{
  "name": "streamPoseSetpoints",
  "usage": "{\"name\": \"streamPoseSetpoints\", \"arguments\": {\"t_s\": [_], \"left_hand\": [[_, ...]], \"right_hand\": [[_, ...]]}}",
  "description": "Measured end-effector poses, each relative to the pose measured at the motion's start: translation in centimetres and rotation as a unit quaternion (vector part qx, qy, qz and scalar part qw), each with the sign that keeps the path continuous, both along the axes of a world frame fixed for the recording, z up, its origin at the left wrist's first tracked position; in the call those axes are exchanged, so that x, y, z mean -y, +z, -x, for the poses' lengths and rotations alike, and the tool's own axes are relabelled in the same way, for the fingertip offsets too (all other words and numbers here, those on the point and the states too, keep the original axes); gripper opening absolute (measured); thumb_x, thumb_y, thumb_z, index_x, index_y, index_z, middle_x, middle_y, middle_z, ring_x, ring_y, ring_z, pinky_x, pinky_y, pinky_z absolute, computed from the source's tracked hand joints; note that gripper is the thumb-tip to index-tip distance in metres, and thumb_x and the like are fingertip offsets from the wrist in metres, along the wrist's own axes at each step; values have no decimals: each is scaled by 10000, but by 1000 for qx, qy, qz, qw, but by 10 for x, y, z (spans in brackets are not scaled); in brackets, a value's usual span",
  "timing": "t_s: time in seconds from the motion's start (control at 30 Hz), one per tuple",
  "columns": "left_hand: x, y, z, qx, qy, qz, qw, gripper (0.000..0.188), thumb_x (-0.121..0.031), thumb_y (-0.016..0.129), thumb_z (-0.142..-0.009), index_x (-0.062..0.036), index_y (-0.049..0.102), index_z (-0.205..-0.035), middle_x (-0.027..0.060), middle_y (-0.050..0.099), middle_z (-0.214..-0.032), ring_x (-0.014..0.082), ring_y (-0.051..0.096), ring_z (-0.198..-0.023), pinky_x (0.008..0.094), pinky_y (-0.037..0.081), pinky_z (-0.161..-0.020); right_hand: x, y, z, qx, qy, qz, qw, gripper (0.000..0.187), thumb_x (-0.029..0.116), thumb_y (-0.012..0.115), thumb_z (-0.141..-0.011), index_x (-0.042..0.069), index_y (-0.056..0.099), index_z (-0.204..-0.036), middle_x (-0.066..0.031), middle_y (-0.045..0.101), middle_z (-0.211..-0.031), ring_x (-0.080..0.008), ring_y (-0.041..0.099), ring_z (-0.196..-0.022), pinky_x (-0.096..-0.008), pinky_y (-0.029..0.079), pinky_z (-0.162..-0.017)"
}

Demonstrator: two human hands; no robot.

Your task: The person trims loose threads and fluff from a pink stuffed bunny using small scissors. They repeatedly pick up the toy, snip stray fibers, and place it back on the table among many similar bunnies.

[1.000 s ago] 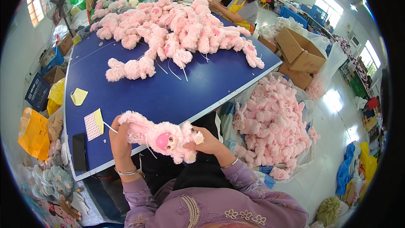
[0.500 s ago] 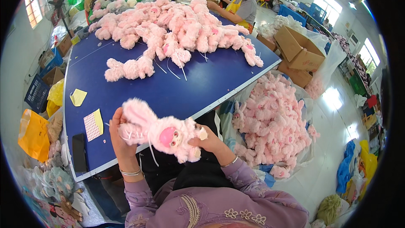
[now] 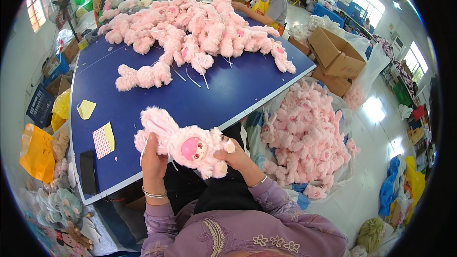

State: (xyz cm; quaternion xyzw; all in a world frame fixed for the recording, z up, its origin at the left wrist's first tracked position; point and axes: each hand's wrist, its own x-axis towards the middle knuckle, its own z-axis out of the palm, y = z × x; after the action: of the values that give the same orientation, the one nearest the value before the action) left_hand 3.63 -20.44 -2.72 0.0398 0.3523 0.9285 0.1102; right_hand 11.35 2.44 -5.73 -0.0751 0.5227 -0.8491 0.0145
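A fluffy pink plush doll [image 3: 193,150] with long rabbit ears lies sideways between my hands, above my lap at the table's near edge. My left hand [image 3: 154,158] is closed on the doll's ear end, where white string hangs down. At the other end, my right hand [image 3: 234,156] grips the body near its cream-coloured feet. The doll's face, with a bright pink patch and dark reddish eyes, is turned up toward me. Beyond it, a large heap of similar pink plush pieces [image 3: 200,33] covers the far part of the blue table [image 3: 214,97], with loose white strings trailing from it.
A sticker sheet [image 3: 103,142], a yellow paper piece [image 3: 86,109] and a black phone-like object [image 3: 88,172] lie on the table's left side. A big bag of pink dolls [image 3: 307,138] stands at my right, below cardboard boxes [image 3: 338,57]. A co-worker in a yellow apron [image 3: 261,7] sits across.
My left hand has moved right and inward along the doll's ears, its thumb now over them. The doll's face has turned more fully upward. My right hand keeps its hold.
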Motion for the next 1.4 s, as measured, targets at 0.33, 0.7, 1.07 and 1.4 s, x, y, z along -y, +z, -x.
{"name": "streamPoseSetpoints", "arguments": {"t_s": [0.33, 0.7, 1.07, 1.4], "left_hand": [[23, -13, -3, -94, -16, 58, 994, 471, -240, 520, -979, 10, 410, -1363, 123, 523, -1322, 253, 538, -1193, 408, 437, -1004], [34, -11, -7, -177, 0, 53, 983, 484, -233, 718, -844, 27, 547, -1215, 115, 623, -1154, 228, 619, -1036, 360, 494, -895], [37, 5, -23, -176, 41, 147, 972, 406, -249, 815, -716, 45, 643, -937, 103, 674, -876, 176, 652, -813, 310, 523, -749], [41, 11, -26, -170, 26, 140, 975, 368, -226, 813, -712, 18, 648, -933, 71, 661, -898, 140, 624, -772, 277, 499, -697]], "right_hand": [[-1, 4, -2, 16, 40, 47, 998, 547, 202, 765, -788, 12, 526, -1242, -37, 606, -1133, -136, 591, -1021, -317, 477, -917], [-2, 0, -1, 23, 69, 88, 993, 609, 261, 766, -791, 0, 506, -1275, -81, 598, -1179, -181, 598, -1056, -346, 489, -920], [-9, -6, -3, 52, 65, 94, 992, 603, 256, 743, -790, 1, 509, -1284, -91, 598, -1192, -187, 592, -1079, -340, 483, -926], [-4, 4, -5, 55, 98, 126, 986, 691, 262, 747, -793, -4, 443, -1353, -112, 560, -1264, -211, 578, -1118, -368, 468, -961]]}}
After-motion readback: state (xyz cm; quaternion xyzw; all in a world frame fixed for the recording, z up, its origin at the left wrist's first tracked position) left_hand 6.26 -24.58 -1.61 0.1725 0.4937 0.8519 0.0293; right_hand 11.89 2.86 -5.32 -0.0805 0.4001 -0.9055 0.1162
